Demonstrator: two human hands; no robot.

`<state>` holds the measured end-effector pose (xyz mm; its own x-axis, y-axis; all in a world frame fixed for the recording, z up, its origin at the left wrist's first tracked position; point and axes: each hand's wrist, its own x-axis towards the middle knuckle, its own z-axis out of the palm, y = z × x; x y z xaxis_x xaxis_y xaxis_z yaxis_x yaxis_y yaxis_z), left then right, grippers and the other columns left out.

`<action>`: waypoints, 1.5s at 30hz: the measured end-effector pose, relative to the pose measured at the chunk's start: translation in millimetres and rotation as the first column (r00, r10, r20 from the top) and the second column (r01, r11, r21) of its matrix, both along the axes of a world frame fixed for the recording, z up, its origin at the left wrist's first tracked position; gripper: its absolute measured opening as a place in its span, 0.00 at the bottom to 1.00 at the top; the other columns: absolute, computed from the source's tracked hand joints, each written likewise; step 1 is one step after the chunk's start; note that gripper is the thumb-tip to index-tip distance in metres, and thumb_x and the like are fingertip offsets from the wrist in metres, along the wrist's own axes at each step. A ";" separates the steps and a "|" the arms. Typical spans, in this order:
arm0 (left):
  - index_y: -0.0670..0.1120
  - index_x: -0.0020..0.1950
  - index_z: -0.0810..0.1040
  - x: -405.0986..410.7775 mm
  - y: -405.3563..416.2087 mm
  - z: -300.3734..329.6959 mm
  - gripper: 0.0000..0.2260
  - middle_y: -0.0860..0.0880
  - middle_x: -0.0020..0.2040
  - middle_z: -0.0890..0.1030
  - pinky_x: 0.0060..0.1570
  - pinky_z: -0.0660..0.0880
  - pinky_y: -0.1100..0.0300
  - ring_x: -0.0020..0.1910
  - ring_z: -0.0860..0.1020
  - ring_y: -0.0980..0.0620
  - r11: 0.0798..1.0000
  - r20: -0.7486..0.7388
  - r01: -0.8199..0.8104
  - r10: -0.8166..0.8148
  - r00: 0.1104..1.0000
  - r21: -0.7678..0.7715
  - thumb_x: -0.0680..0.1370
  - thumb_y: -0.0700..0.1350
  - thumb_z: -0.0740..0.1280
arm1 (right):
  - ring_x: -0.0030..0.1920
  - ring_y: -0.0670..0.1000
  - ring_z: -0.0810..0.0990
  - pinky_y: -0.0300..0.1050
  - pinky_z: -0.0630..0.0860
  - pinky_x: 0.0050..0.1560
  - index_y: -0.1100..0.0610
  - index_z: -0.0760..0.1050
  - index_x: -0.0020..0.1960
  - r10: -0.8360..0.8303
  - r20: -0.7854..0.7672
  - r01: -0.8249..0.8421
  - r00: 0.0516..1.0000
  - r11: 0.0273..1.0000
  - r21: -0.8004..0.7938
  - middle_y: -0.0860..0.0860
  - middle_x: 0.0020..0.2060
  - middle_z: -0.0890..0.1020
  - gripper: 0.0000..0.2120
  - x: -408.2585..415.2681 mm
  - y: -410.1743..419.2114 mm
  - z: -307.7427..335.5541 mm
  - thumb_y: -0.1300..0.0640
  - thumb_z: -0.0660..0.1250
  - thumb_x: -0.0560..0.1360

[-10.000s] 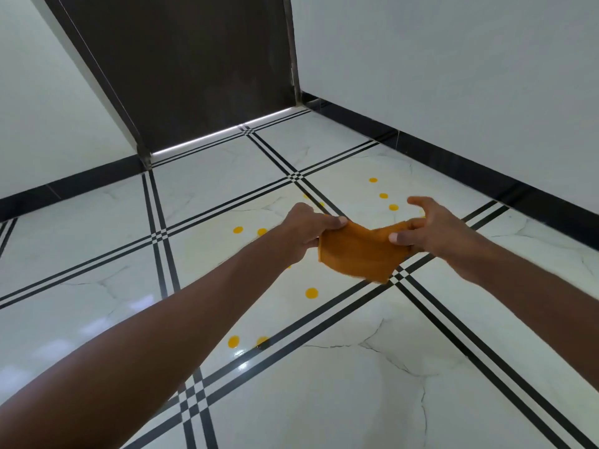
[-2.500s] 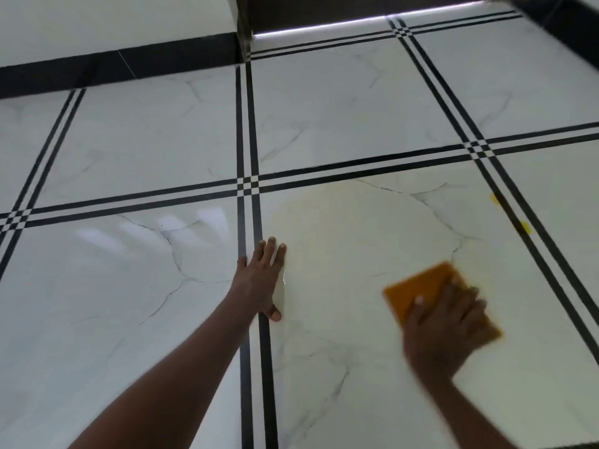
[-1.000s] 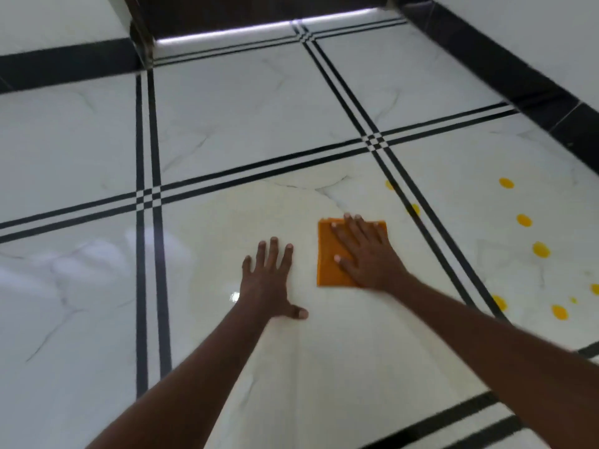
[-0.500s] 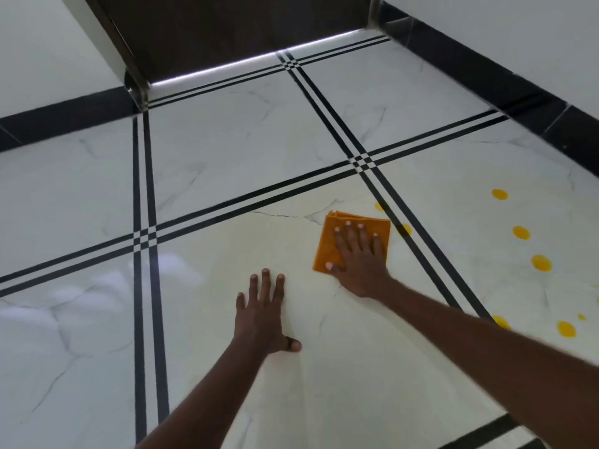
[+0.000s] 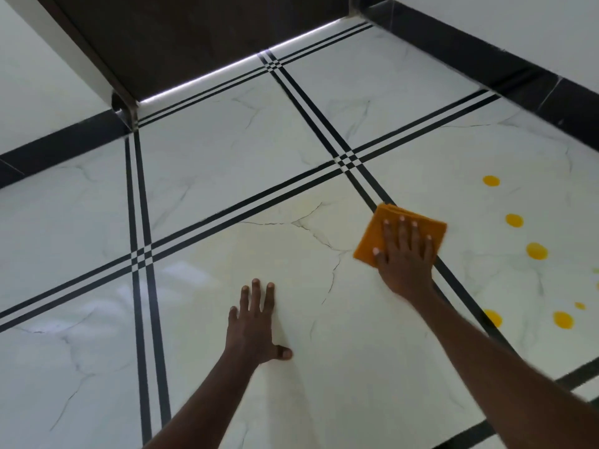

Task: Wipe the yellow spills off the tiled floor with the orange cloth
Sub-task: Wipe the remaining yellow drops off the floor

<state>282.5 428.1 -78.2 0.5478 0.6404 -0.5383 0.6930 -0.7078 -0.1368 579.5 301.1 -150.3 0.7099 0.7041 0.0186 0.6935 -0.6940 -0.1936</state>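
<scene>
The folded orange cloth (image 5: 372,234) lies flat on the tiled floor (image 5: 227,176), across the black grout lines right of centre. My right hand (image 5: 405,257) presses down on it with fingers spread. My left hand (image 5: 254,322) rests flat on the white tile nearer to me, fingers apart, holding nothing. Several round yellow spills (image 5: 514,220) dot the tile to the right of the cloth, one (image 5: 492,317) right beside the black line. The tile under my hands carries a faint yellowish smear (image 5: 291,254).
A dark door (image 5: 194,37) stands at the far end with a bright strip of light under it. White walls with a black skirting (image 5: 518,76) border the floor on the right and far left.
My right hand has slid the cloth to the right, onto the black lines and over the two spots there. My left hand has stayed planted on the tile.
</scene>
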 end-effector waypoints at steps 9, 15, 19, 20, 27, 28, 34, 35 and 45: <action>0.49 0.79 0.29 -3.0 3.5 -5.9 0.64 0.42 0.79 0.29 0.77 0.54 0.43 0.80 0.36 0.39 1.000 0.043 -0.017 0.018 0.999 -0.019 0.64 0.70 0.73 | 0.78 0.67 0.63 0.70 0.55 0.76 0.53 0.59 0.82 0.328 -0.036 -0.330 0.944 0.943 -0.054 0.61 0.79 0.63 0.37 -60.4 62.8 7.5 0.35 0.50 0.78; 0.49 0.79 0.28 -5.5 6.2 -9.8 0.65 0.42 0.79 0.29 0.77 0.55 0.44 0.80 0.36 0.39 1.000 0.043 0.002 -0.001 0.999 -0.023 0.64 0.73 0.71 | 0.79 0.65 0.61 0.69 0.57 0.76 0.52 0.56 0.82 0.189 0.022 -0.187 0.982 0.981 -0.047 0.59 0.80 0.62 0.35 -5.1 19.2 3.4 0.34 0.45 0.81; 0.48 0.79 0.29 -3.2 3.9 -5.4 0.65 0.41 0.79 0.30 0.76 0.56 0.42 0.80 0.37 0.38 1.000 0.044 -0.006 0.006 0.999 -0.013 0.64 0.72 0.72 | 0.80 0.67 0.58 0.70 0.52 0.77 0.56 0.55 0.83 -0.057 -0.003 0.057 0.998 0.998 0.034 0.61 0.80 0.60 0.35 -83.6 -40.2 10.6 0.38 0.51 0.81; 0.47 0.79 0.30 -1.9 2.6 -3.1 0.65 0.40 0.79 0.31 0.76 0.56 0.42 0.80 0.37 0.38 1.000 0.039 -0.007 0.007 0.999 -0.018 0.64 0.72 0.72 | 0.80 0.67 0.58 0.70 0.51 0.78 0.56 0.56 0.82 -0.047 -0.016 0.048 0.999 0.998 0.044 0.62 0.80 0.60 0.36 -114.6 -43.3 12.2 0.39 0.52 0.80; 0.49 0.81 0.34 -1.1 10.5 4.4 0.63 0.43 0.81 0.35 0.73 0.64 0.42 0.81 0.42 0.40 0.998 0.030 -0.007 0.009 1.000 -0.068 0.64 0.67 0.76 | 0.80 0.64 0.60 0.68 0.55 0.77 0.50 0.56 0.82 0.284 -0.014 -0.285 0.959 0.958 -0.040 0.57 0.81 0.60 0.35 -63.5 27.9 13.5 0.36 0.50 0.79; 0.49 0.81 0.34 -1.8 10.9 4.5 0.63 0.43 0.81 0.36 0.72 0.65 0.43 0.81 0.42 0.40 0.998 0.025 -0.003 0.005 1.000 -0.064 0.65 0.67 0.75 | 0.80 0.64 0.60 0.69 0.55 0.77 0.51 0.56 0.82 0.235 -0.028 -0.236 0.972 0.971 -0.039 0.57 0.81 0.60 0.35 -54.2 27.6 13.5 0.36 0.49 0.80; 0.46 0.80 0.32 3.4 -0.7 4.2 0.61 0.40 0.81 0.34 0.72 0.64 0.42 0.81 0.42 0.38 1.000 0.002 -0.012 0.012 1.000 -0.013 0.68 0.64 0.75 | 0.72 0.66 0.70 0.65 0.61 0.72 0.54 0.67 0.77 0.103 -0.071 -0.108 0.992 0.992 -0.065 0.61 0.73 0.72 0.33 -104.1 -12.6 31.6 0.37 0.48 0.80; 0.46 0.80 0.32 2.3 -0.4 4.5 0.61 0.41 0.80 0.34 0.73 0.64 0.42 0.81 0.42 0.38 1.000 0.001 -0.018 0.018 1.000 -0.024 0.68 0.64 0.75 | 0.68 0.64 0.73 0.63 0.66 0.68 0.54 0.71 0.73 0.090 -0.085 -0.095 0.992 0.994 -0.060 0.60 0.69 0.75 0.32 -90.0 -8.0 42.2 0.38 0.46 0.80; 0.48 0.80 0.31 -1.1 -0.7 3.7 0.60 0.42 0.80 0.33 0.72 0.62 0.42 0.81 0.41 0.39 1.000 -0.001 -0.007 0.007 1.000 -0.006 0.69 0.65 0.74 | 0.55 0.57 0.83 0.49 0.76 0.53 0.57 0.76 0.60 -0.044 -0.357 0.004 0.933 0.994 -0.110 0.55 0.54 0.84 0.16 -20.2 0.5 76.6 0.49 0.70 0.78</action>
<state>281.4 427.4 -74.5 0.5428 0.6410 -0.5427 0.6975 -0.7040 -0.1338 559.3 301.6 -73.6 0.6721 0.6706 -0.3140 0.5743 -0.7398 -0.3507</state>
